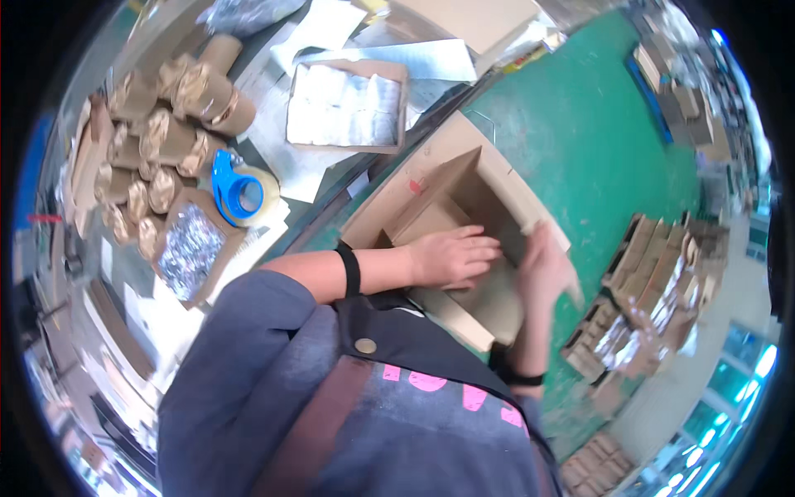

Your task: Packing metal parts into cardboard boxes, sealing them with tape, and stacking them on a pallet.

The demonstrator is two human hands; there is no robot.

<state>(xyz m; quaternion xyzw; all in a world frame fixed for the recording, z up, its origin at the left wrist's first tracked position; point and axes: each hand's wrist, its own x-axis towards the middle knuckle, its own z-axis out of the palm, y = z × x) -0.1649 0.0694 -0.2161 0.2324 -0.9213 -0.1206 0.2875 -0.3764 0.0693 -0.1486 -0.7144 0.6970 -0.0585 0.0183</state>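
Brown cardboard open-topped box [483, 201], 3 o'clock of centre; left hand [454, 258] over opening, grip unclosed; right hand [542, 269] blurred at 3 o'clock side, grip indeterminable; possible risk: uneven pressing, buckled wall

The open carton [513, 195] at the centre is matt brown cardboard, while the green floor [600, 99] at two o'clock looks smooth, with a scuffed sheen. Toward ten o'clock, the tape dispenser [222, 176] is glossy blue plastic beside bundles [166, 137] in creased paper; at six, the dark garment [397, 451] is matt cloth.
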